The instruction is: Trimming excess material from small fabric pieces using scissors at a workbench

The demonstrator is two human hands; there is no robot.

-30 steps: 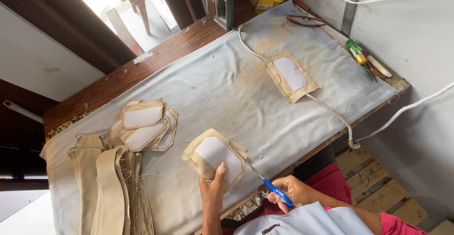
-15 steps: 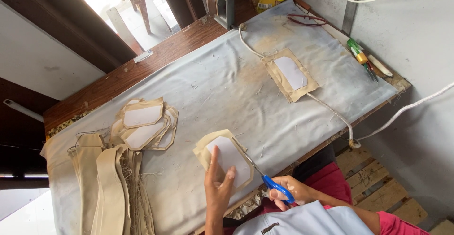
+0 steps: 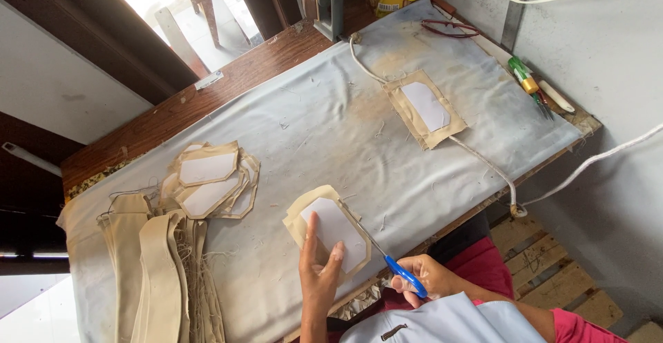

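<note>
So the biggest thing here is the desk (image 3: 228, 87), wooden, mostly covered by a pale grey cloth (image 3: 318, 129) dotted with thread scraps. Up and to the left of the person's fingers there's a bundle of long beige fabric strips (image 3: 155, 274), and just past that a stack of cut beige patches (image 3: 210, 181) with white paper shapes on top. Far off to the upper right sits another single beige patch (image 3: 423, 108), with a white cord (image 3: 483, 163) running past it.

The left hand (image 3: 319, 274) has its fingers curled around the near edge of a beige fabric piece (image 3: 330, 231) with a white paper template on it — thumb on top. The right hand (image 3: 431, 281) grips blue-handled scissors (image 3: 394, 263), blades nosing into that piece's right edge — barely parted.
</note>
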